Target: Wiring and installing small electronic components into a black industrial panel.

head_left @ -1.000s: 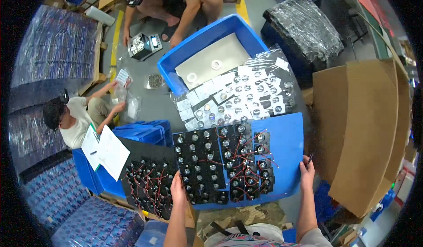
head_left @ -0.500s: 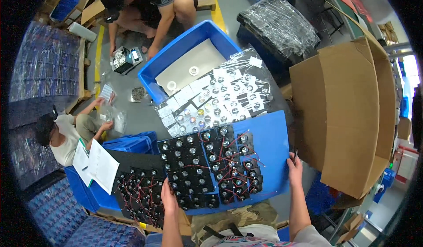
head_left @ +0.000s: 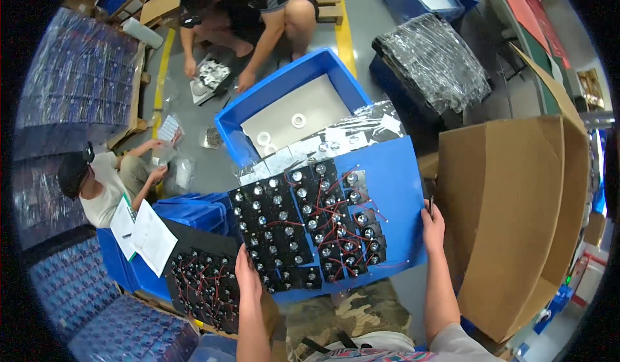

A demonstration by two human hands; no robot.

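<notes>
A blue board (head_left: 402,187) spans the space in front of me, gripped at its two side edges. My left hand (head_left: 247,274) is closed on its left edge, beside rows of black panels (head_left: 274,233) with round clear lenses. Thin red wires (head_left: 336,223) tangle over the right-hand panels. My right hand (head_left: 433,225) is closed at the right edge, where a small dark object shows by the fingertips; its kind is unclear. Under the board's far edge, a plastic-covered sheet with white cards (head_left: 281,160) lies partly hidden across a blue tub (head_left: 227,126).
White rings (head_left: 298,120) lie in the tub. More wired black panels (head_left: 205,291) are at lower left, near papers (head_left: 147,239). A large cardboard box (head_left: 510,213) stands at right, a wrapped stack (head_left: 436,62) behind. Two people (head_left: 106,184) work at left and far left.
The blue board has moved away from me and now covers most of the white cards. The view has shifted. The far person's container of white parts has been tilted.
</notes>
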